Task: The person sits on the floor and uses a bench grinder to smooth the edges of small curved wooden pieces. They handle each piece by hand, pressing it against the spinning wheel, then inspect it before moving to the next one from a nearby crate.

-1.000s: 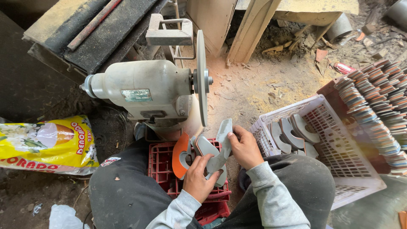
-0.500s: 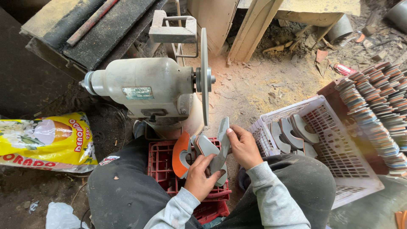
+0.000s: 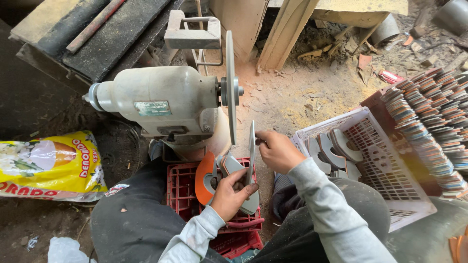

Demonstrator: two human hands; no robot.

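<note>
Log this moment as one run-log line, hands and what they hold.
left hand: holds grey curved piece over red crate | right hand: holds thin flat piece edge-up beside grinder disc | white basket: similar pieces

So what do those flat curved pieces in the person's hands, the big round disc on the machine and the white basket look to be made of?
The curved pieces look like thin flat board or fibre sheet, matte grey with one orange face; the exact material is unclear. The disc looks like metal: thin, rigid, dull grey, edge-on. The white basket looks like moulded plastic, given its lattice walls.
</note>
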